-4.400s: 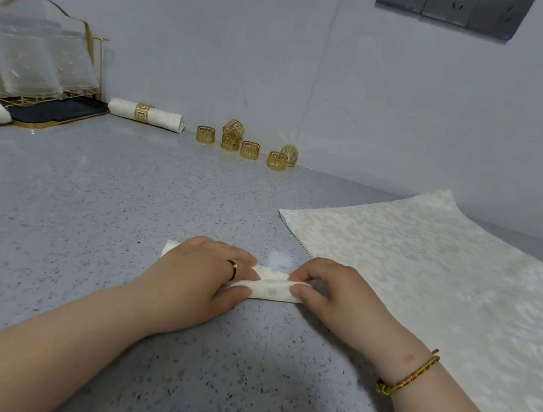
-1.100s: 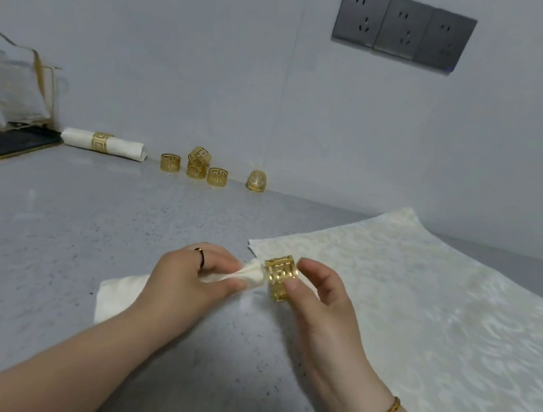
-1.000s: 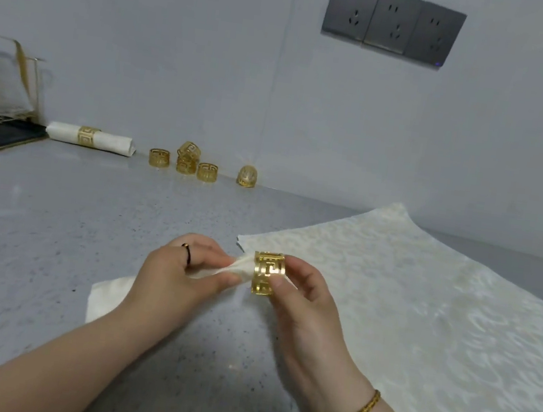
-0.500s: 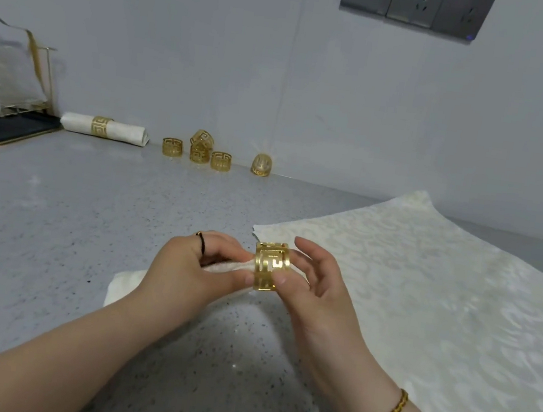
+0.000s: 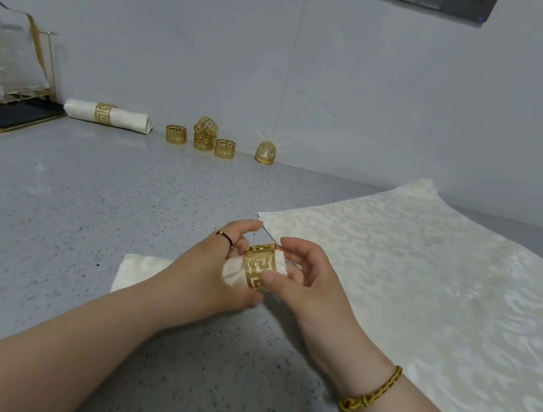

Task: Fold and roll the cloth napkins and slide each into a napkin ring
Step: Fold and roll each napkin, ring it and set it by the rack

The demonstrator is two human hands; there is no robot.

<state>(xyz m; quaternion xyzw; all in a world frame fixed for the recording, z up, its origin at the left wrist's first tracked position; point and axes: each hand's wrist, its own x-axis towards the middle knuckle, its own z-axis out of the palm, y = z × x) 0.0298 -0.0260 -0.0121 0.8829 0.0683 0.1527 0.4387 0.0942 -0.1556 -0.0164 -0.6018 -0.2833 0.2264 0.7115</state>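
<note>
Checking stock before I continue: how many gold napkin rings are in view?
7. One ring around the held napkin; another on the finished roll; five loose rings by the wall, two stacked. None seems hidden.

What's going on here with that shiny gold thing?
A person is dressing a cloth napkin. Their left-hand grip holds the rolled napkin, while their right-hand grip pinches the gold napkin ring, which sits around one end of the roll. One finished napkin lies by the wall beside five spare rings, and a flat cloth lies on the right.
</note>
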